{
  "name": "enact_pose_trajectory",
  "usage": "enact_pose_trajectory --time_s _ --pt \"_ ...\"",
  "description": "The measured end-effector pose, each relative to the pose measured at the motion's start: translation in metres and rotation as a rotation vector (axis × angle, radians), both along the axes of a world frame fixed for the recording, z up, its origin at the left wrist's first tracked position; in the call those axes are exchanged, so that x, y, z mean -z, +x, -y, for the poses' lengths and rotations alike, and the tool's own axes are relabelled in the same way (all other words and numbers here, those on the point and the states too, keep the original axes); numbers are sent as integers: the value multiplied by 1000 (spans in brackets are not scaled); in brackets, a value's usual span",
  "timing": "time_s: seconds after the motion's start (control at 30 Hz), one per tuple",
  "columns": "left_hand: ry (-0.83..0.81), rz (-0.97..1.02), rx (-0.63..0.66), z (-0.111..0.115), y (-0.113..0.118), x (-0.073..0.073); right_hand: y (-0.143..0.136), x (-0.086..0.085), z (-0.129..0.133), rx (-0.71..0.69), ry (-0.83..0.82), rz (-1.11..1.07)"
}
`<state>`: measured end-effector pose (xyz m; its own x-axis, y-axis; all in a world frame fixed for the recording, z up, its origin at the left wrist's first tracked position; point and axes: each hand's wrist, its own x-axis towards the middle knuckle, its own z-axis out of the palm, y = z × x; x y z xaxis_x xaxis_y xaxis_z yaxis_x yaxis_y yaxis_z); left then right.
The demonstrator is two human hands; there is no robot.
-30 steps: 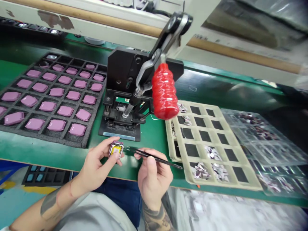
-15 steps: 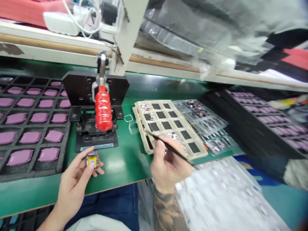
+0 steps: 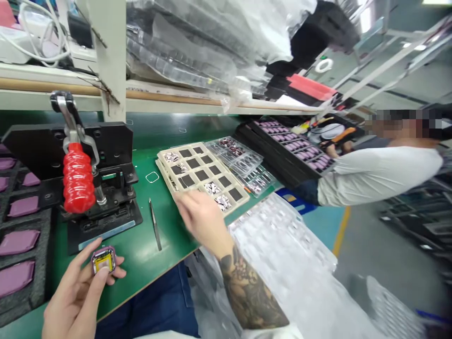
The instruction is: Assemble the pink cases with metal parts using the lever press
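My left hand [image 3: 83,287] holds a small watch case [image 3: 103,260] with a rounded purple frame, a yellow inside facing up and the thumb pressed on it. My right hand [image 3: 201,214] is at the near-left corner of the beige compartment tray [image 3: 243,198]. Its fingers are drawn together and slightly blurred; their tips and anything in them are hidden. Between the two hands, a pair of dark tweezers [image 3: 154,225] lies on the green table [image 3: 141,273]. Small shiny parts [image 3: 222,202] fill some tray compartments; others show dark squares.
A black clamp fixture with a red handle [image 3: 78,181] stands behind my left hand. Purple pieces sit in a foam tray [image 3: 38,287] at left. Clear plastic trays [image 3: 261,181] lie beyond the beige tray. Another person [image 3: 384,174] works at the right beside a black tray stack.
My right hand has let go of the tweezers, which now lie on the table, and has moved to the tray's near-left corner. The view has swung right; my left hand still holds the watch case.
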<state>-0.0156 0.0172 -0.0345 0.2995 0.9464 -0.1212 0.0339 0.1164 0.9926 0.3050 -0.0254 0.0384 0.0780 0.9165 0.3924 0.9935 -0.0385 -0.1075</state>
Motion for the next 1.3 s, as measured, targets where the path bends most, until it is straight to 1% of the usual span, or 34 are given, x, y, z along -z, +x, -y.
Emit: enact_pose_trajectory --time_s 0.07,0.13,0.2,0.27,0.33,0.47,0.67,0.77,0.83,0.9,0.97,1.0,1.07,1.13,1.2,1.3 --pt "3 -6 5 -2 -3 4 36 -22 -1 144 -32 21" --pt "0 1 -4 -2 -2 5 70 -39 -1 280 -158 55" --pt "-17 15 -27 1 1 2 96 -47 0 354 -300 69" --pt "-35 32 -59 5 7 -3 112 -48 1 360 -383 60" --pt "-36 47 -83 9 11 -8 117 -43 2 346 -402 46" --pt "-24 40 -100 13 15 -13 116 -34 8 344 -378 18" --pt "-9 15 -94 13 16 -14 120 -24 15 237 -331 -60" --pt "-1 9 -84 11 14 -9 123 -17 18 197 -268 -84" --pt "2 9 -77 8 10 -1 126 -13 20 191 -213 -95" --pt "23 -3 -40 2 4 7 128 -11 23 201 -151 -104" --pt "64 -41 23 -2 0 13 124 -13 26 206 -34 -119" --pt "91 -73 42 -3 0 13 119 -14 28 195 39 -131" --pt "173 -133 58 -2 2 8 100 -18 30 133 180 -168" --pt "282 -173 86 0 8 -3 71 -19 30 32 260 -217" --pt "358 -189 142 -1 14 -15 37 -18 27 -91 258 -296" --pt "349 -160 157 -5 18 -26 -12 -8 17 -300 142 -452"
